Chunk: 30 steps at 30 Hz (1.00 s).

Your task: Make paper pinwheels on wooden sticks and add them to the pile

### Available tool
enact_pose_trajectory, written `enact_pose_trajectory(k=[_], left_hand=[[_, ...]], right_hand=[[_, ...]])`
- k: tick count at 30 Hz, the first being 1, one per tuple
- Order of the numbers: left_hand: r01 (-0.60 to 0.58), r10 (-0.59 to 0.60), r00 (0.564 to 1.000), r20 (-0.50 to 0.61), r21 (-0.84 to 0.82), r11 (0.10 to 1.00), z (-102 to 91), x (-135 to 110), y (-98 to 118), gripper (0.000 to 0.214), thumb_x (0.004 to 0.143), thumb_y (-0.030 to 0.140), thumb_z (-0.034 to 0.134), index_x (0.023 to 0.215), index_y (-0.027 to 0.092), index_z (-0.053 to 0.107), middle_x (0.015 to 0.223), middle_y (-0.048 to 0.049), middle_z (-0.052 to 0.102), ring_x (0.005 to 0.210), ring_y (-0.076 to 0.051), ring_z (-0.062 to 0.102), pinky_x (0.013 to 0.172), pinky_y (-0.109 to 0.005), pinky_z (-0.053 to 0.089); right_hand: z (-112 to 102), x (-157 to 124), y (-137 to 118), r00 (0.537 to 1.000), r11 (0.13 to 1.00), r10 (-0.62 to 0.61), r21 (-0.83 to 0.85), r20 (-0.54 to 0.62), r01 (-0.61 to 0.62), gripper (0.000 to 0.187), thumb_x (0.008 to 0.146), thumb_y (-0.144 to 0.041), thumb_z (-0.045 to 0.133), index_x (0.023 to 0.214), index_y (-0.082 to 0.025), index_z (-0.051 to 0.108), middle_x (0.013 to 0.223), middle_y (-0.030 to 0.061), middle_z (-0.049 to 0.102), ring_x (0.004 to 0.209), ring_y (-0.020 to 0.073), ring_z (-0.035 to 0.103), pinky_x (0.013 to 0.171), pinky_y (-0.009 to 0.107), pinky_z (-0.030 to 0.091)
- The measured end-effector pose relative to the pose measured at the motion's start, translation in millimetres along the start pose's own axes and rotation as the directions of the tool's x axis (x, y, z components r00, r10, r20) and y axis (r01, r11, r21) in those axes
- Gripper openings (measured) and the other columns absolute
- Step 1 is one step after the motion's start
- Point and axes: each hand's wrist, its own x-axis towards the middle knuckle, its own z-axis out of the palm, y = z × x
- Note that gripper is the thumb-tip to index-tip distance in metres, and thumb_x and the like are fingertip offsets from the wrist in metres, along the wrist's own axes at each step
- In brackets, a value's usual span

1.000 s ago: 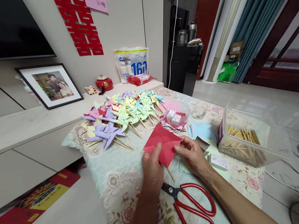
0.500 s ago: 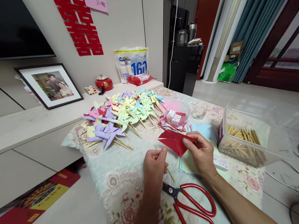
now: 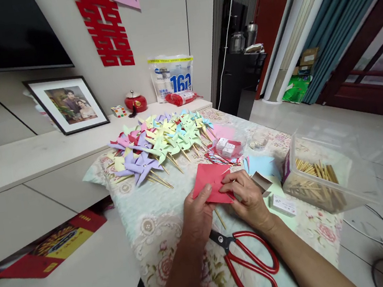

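Red paper (image 3: 208, 178) is up over the flowery tablecloth (image 3: 164, 203), left hand (image 3: 197, 211) gripping it thumb-on-top. Right hand (image 3: 247, 197) has fingers curled against its right side; from here I can't tell if they're pinching. Scissors (image 3: 229, 242) lie nearer the person, pinwheels (image 3: 161, 147) heaped beyond.

From my remote station I recorded a table covered in pale floral cloth (image 3: 164, 199). Directly on it I found a heap of multicoloured paper pinwheels (image 3: 162, 140), red-handled black scissors (image 3: 227, 243) and a clear plastic box (image 3: 300, 194) containing thin sticks (image 3: 314, 171).
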Motion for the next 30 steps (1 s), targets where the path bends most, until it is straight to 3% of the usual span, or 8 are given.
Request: enact_pose_trajectory(k=[14, 22, 27, 30], left_hand=[[-0.054, 0.061, 0.973, -0.224, 0.038, 0.998, -1.8, 4, -5, 0.036, 0.060, 0.021, 0.085, 0.094, 0.014, 0.075, 0.089, -0.0064, 0.079, 0.074, -0.021, 0.073, 0.068, -0.030, 0.058], [-0.106, 0.128, 0.941, -0.312, 0.086, 0.991, -4.4, 6, -5, 0.037, 0.057, 0.021, 0.086, 0.091, 0.011, 0.073, 0.081, -0.0052, 0.078, 0.065, -0.016, 0.069, 0.068, -0.028, 0.055], [-0.151, 0.191, 0.923, -0.335, 0.143, 0.978, -9.4, 10, -9, 0.037, 0.058, 0.022, 0.085, 0.090, 0.011, 0.072, 0.081, -0.0052, 0.077, 0.067, -0.017, 0.068, 0.072, -0.031, 0.055], [-0.142, 0.189, 0.929, -0.317, 0.165, 0.976, -10.6, 10, -10, 0.033, 0.059, 0.023, 0.084, 0.086, 0.011, 0.071, 0.077, -0.0040, 0.077, 0.064, -0.016, 0.067, 0.070, -0.030, 0.054]], right_hand=[[-1, 2, -4, 0.979, 0.997, -0.065, -0.028, 0.191, 0.071, 0.032, 0.082, 0.000, 0.051, 0.102, -0.020, 0.066, 0.110, 0.0117, 0.060, 0.099, 0.0261, 0.053, 0.081, 0.042, 0.048], [-1, -1, -6, 0.954, 0.997, -0.058, -0.027, 0.294, 0.069, 0.043, 0.077, 0.000, 0.052, 0.114, -0.018, 0.064, 0.113, 0.0124, 0.062, 0.101, 0.0280, 0.053, 0.084, 0.047, 0.045], [-3, 1, -11, 0.968, 0.998, -0.013, 0.070, 0.251, -0.005, 0.025, 0.092, -0.021, 0.060, 0.116, -0.019, 0.065, 0.111, 0.0117, 0.064, 0.100, 0.0276, 0.055, 0.085, 0.046, 0.046], [1, 1, -8, 0.987, 0.996, 0.018, 0.081, 0.157, -0.031, 0.016, 0.097, -0.017, 0.056, 0.106, -0.021, 0.068, 0.097, 0.0085, 0.068, 0.090, 0.0235, 0.058, 0.081, 0.041, 0.047]])
